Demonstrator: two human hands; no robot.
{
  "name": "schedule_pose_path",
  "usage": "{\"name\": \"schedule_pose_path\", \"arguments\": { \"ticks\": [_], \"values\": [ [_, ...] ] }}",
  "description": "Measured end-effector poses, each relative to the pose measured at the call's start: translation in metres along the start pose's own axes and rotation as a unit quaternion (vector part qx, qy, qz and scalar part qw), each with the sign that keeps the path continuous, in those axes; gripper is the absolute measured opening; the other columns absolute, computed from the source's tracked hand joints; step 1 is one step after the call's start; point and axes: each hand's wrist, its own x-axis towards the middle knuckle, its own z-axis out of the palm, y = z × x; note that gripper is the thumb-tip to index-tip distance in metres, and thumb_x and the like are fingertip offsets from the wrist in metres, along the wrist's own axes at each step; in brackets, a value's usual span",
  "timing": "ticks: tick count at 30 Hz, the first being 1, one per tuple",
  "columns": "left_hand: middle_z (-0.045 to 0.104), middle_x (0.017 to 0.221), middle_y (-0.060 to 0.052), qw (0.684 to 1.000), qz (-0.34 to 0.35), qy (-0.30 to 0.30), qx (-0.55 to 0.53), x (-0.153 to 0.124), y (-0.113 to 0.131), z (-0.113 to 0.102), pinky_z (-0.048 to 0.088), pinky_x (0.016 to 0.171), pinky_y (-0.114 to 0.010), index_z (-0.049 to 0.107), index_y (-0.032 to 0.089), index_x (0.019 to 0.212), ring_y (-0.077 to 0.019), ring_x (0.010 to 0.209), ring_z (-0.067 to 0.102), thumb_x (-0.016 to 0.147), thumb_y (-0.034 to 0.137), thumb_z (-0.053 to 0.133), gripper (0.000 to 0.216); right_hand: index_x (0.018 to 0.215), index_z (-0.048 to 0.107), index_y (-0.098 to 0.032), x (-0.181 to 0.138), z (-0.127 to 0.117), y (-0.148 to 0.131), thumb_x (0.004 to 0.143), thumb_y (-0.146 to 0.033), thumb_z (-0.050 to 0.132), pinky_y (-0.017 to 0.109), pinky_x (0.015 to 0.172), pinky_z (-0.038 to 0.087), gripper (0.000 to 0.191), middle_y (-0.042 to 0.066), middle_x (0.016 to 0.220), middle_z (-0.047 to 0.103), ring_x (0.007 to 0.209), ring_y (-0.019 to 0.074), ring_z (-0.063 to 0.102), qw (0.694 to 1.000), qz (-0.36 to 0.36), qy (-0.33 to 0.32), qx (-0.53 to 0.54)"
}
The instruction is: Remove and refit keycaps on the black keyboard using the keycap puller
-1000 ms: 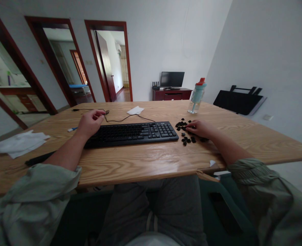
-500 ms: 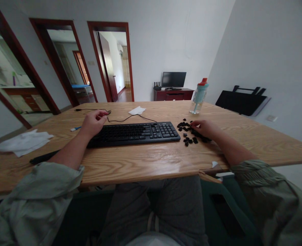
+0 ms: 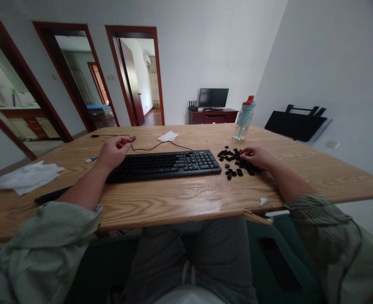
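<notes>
scattered black keycaps (image 3: pixel 232 159) sit beside the keyboard (image 3: pixel 164 164). right hand (image 3: pixel 256 157) curls over them, left hand (image 3: pixel 112 152) half-curled by the cable (image 3: pixel 148 148). can't tell either grip.

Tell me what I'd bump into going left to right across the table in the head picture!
white cloth → pen → left hand → keyboard → loose keys → right hand
</notes>
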Motion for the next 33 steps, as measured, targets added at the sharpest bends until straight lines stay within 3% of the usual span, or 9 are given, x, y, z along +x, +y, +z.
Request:
{"name": "schedule_pose_path", "arguments": {
  "ticks": [6,14,28,33],
  "values": [
    [0.070,0.083,-0.006,1.000,-0.005,0.000,0.002,0.000,0.000,0.000,0.046,0.063,-0.033,0.074,0.019,0.095,-0.0184,0.065,0.056,0.077,0.040,0.060,0.031,0.102,0.077,-0.018,-0.006,-0.008,-0.003,0.085,-0.032,0.061,0.026,0.061,0.048,0.028,0.007,0.085,0.075,0.072,0.0184,0.066,1.000,0.016,0.012,0.016],
    [0.071,0.087,-0.006,1.000,-0.011,-0.008,0.005,-0.001,0.002,-0.001,0.046,0.066,-0.031,0.074,0.017,0.098,-0.0174,0.067,0.056,0.077,0.042,0.058,0.036,0.092,0.079,-0.019,-0.016,-0.015,-0.016,0.083,-0.050,0.067,0.026,0.053,0.042,0.034,0.005,0.071,0.072,0.059,0.0158,0.060,0.996,-0.013,-0.088,-0.016],
    [0.072,0.086,-0.006,1.000,-0.008,-0.010,0.011,0.000,0.000,-0.001,0.047,0.065,-0.031,0.075,0.017,0.098,-0.0167,0.065,0.056,0.078,0.040,0.060,0.034,0.091,0.078,-0.020,-0.012,-0.003,-0.019,0.087,-0.043,0.066,0.027,0.056,0.045,0.026,0.006,0.077,0.074,0.064,0.0172,0.063,0.996,-0.020,-0.081,-0.032],
    [0.071,0.085,-0.006,1.000,-0.003,-0.007,0.012,-0.001,0.002,-0.002,0.046,0.064,-0.031,0.075,0.017,0.097,-0.0165,0.065,0.055,0.079,0.039,0.059,0.033,0.090,0.078,-0.020,-0.015,-0.005,-0.023,0.086,-0.049,0.067,0.028,0.058,0.046,0.031,0.007,0.077,0.074,0.064,0.0179,0.064,0.997,-0.016,-0.073,-0.027]
  ]
}}
